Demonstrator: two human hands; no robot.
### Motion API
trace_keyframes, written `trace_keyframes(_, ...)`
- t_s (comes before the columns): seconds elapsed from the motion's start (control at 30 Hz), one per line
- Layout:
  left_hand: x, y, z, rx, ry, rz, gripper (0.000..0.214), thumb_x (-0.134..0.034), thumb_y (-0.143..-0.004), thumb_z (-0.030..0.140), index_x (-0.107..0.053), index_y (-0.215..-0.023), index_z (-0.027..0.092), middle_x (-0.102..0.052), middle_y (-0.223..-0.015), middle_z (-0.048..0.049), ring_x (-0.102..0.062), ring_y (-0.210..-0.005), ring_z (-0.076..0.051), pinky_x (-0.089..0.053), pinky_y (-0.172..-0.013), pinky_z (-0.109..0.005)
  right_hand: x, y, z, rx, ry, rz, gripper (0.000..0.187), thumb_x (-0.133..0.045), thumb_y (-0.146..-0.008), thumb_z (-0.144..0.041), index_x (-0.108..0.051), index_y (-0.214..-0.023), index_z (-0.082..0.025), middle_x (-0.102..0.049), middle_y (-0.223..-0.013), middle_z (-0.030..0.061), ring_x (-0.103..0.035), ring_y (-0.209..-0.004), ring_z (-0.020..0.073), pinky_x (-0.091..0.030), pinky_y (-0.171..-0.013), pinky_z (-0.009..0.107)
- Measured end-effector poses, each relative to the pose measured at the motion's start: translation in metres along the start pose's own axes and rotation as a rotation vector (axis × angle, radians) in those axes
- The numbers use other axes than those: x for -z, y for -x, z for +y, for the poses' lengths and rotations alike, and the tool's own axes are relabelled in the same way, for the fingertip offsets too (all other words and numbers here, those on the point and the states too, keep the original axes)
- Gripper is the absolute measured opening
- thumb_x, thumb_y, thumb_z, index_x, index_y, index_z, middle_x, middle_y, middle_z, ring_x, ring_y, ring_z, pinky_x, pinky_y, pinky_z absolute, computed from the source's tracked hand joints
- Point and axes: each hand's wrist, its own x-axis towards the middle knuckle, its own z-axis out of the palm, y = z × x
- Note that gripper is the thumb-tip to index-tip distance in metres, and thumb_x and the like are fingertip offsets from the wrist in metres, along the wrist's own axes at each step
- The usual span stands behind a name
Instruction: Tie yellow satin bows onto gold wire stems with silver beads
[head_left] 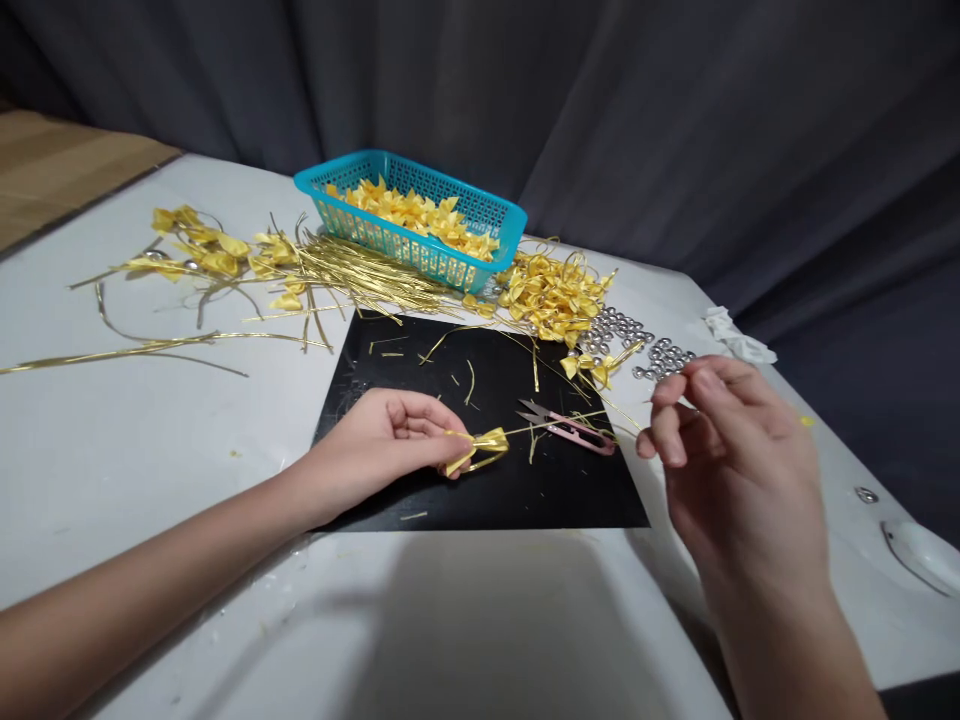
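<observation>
Head view: the left grip [397,430] is pinched closed on a yellow bow [491,440], which juts right from its fingertips. Pink snips [581,433] lie between the grips. The right grip [739,450] is loosely curled; whether it holds anything, I cannot tell.

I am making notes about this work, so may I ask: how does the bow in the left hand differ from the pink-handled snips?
The bow is shiny yellow; the snips have pink handles and greyish blades. The bow is held in the left hand; the snips lie on the black mat, blades apart. The snips look longer than the bow. Both appear against the mat.
</observation>
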Motion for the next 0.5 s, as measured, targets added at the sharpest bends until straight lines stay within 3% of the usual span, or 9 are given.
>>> trace_keyframes(0.1,0.000,0.002,0.001,0.021,-0.008,-0.033,0.008,-0.069,-0.072,0.017,-0.067,-0.065,0.015,-0.069,-0.057,0.0035,-0.059,-0.053,-0.003,-0.043,-0.054,-0.009,0.002,-0.005,0.006,-0.059,0.189,-0.047,0.014,-0.064,-0.078,-0.029,-0.056,-0.081,-0.018,-0.059,-0.072,-0.0003,-0.042,-0.037,0.0038,-0.045,-0.039,0.020)
trace_keyframes(0.17,0.000,0.002,0.001,0.023,-0.007,-0.044,0.008,-0.070,-0.072,0.017,-0.067,-0.065,0.015,-0.069,-0.057,0.0034,-0.059,-0.053,-0.003,-0.043,-0.054,-0.009,-0.002,-0.002,0.012,-0.045,0.339,-0.043,0.019,-0.066,-0.076,-0.031,-0.056,-0.086,-0.018,-0.061,-0.085,0.0029,-0.045,-0.039,0.0036,-0.044,-0.038,0.021)
trace_keyframes(0.27,0.000,0.001,0.001,0.024,-0.009,-0.035,0.008,-0.071,-0.071,0.018,-0.068,-0.065,0.015,-0.069,-0.057,0.0032,-0.058,-0.053,-0.003,-0.042,-0.054,-0.008,-0.014,0.013,0.019,0.270,0.522,0.024,0.021,-0.066,-0.076,-0.021,-0.054,-0.094,-0.022,-0.058,-0.098,0.0030,-0.048,-0.047,0.0041,-0.041,-0.039,0.019)
trace_keyframes(0.3,0.000,0.001,0.001,0.026,-0.007,-0.032,0.008,-0.072,-0.071,0.019,-0.068,-0.065,0.015,-0.069,-0.057,0.0032,-0.058,-0.053,-0.003,-0.042,-0.054,-0.008,-0.018,0.019,0.019,0.413,0.586,-0.033,0.016,-0.063,-0.078,-0.017,-0.054,-0.091,-0.022,-0.058,-0.091,0.0015,-0.049,-0.050,0.0051,-0.042,-0.042,0.019)
trace_keyframes(0.37,0.000,0.000,0.001,0.028,-0.001,-0.043,0.008,-0.072,-0.071,0.019,-0.069,-0.065,0.015,-0.069,-0.057,0.0031,-0.058,-0.053,-0.003,-0.042,-0.053,-0.008,-0.025,0.029,0.019,0.617,0.722,-0.273,0.012,-0.060,-0.079,-0.012,-0.057,-0.086,-0.021,-0.058,-0.082,0.0011,-0.055,-0.059,0.0075,-0.045,-0.050,0.019)
trace_keyframes(0.43,0.001,-0.001,0.001,0.028,-0.002,-0.059,0.007,-0.072,-0.071,0.019,-0.069,-0.065,0.015,-0.068,-0.057,0.0033,-0.058,-0.053,-0.002,-0.042,-0.053,-0.008,-0.027,0.034,0.019,0.687,0.803,-0.478,0.012,-0.060,-0.080,-0.010,-0.060,-0.088,-0.019,-0.060,-0.083,0.0025,-0.059,-0.068,0.0091,-0.047,-0.055,0.019)
trace_keyframes(0.5,0.001,0.000,0.001,0.031,-0.012,-0.072,0.007,-0.072,-0.071,0.018,-0.069,-0.066,0.015,-0.068,-0.057,0.0036,-0.057,-0.053,-0.002,-0.041,-0.052,-0.007,-0.026,0.034,0.020,0.684,0.812,-0.557,0.012,-0.058,-0.081,-0.009,-0.060,-0.090,-0.017,-0.062,-0.086,0.0037,-0.060,-0.072,0.0094,-0.048,-0.060,0.019)
